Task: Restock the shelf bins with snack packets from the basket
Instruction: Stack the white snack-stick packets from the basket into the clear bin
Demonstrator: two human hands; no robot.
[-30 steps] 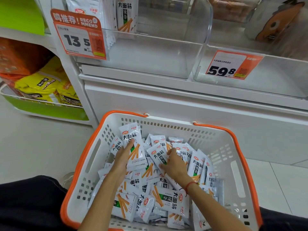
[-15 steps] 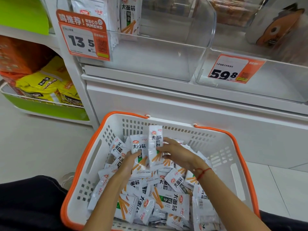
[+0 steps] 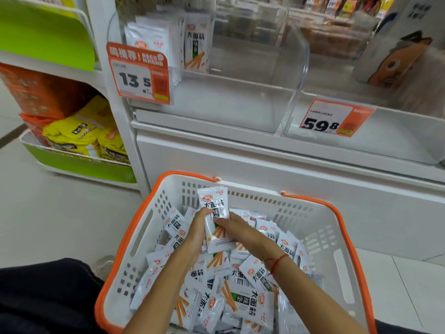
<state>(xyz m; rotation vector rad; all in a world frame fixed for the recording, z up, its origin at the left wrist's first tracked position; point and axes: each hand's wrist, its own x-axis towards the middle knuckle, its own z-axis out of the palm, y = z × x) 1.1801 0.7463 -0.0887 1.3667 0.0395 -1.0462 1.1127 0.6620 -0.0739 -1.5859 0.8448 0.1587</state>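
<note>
We record 1 white basket (image 3: 149,227) with orange rim, standing on the floor against the base of a white shelf unit (image 3: 289,165). It holds a loose heap of white snack packets (image 3: 248,302) printed with orange sticks, spread across its whole bottom. Above the heap, toward the basket's far edge, we find a small upright stack of packets (image 3: 214,213), held between both hands: the left hand (image 3: 196,233) grips its left side with curled fingers, the right hand (image 3: 237,229) pinches its right side, fingertips on the front face. A red string (image 3: 277,262) circles the right wrist. On the shelf, the left clear bin (image 3: 240,102) carries a price tag (image 3: 139,73) reading 13 5 at its left front corner and has a few matching packets (image 3: 196,42) standing at its back left. The right clear bin (image 3: 397,133) carries a tag (image 3: 332,118) reading 59 8. At far left, a green-fronted rack (image 3: 79,165) holds yellow bags (image 3: 74,133).
</note>
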